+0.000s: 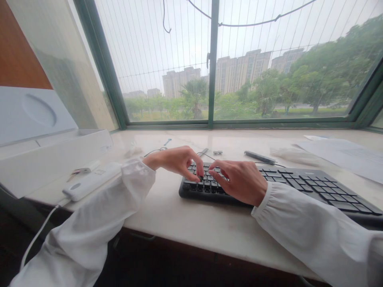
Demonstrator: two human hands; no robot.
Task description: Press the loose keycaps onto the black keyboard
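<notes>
A black keyboard (pixel 302 175) lies on the pale marble sill in front of me. My left hand (pixel 179 161) is over its left end, thumb and forefinger pinched on a small black keycap (pixel 201 178). Close beside it, my right hand (pixel 241 179) rests over the keys with thumb and forefinger tips brought nearly together. Whether anything sits between those tips I cannot make out; the other right fingers are curled and partly hidden. Near the front left edge, several key places look dark and bare.
A white power strip (pixel 92 181) with a cable and a white box (pixel 54 155) are on the left. Behind the keyboard lie a dark pen-like tool (pixel 260 157), a small dark piece (pixel 218 152) and clear plastic (pixel 295 155). Papers (pixel 344 153) lie right, below the window.
</notes>
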